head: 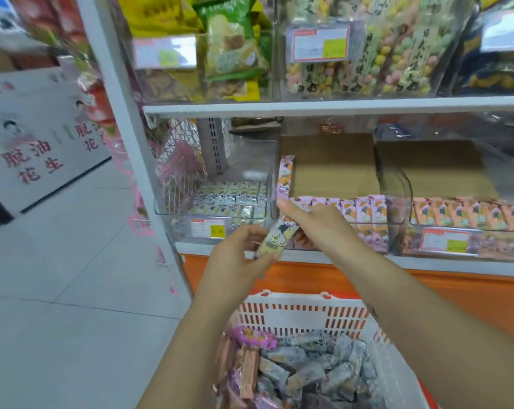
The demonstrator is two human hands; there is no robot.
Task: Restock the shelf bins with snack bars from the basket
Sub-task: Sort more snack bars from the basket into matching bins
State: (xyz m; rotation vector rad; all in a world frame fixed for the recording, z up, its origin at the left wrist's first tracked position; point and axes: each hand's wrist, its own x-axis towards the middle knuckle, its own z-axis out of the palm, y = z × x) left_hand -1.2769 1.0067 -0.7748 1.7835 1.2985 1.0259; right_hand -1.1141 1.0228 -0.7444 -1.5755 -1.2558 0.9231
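Both hands hold one pale yellow-white snack bar (276,239) in front of the shelf. My left hand (238,261) grips its lower end and my right hand (312,224) pinches its upper end. Below them sits the white-and-orange basket (297,314), full of grey, pink and purple wrapped bars (309,370). Three clear bins line the shelf: the left bin (214,208) holds white bars, the middle bin (365,211) holds pink bars with one bar (285,178) standing upright, and the right bin (462,216) holds orange bars.
An upper shelf (338,106) carries bagged snacks and price tags. A white upright post (126,113) frames the shelf's left side. Grey tiled floor (72,276) lies to the left, with white cartons (37,137) printed in red behind it. Cardboard sits behind the bins.
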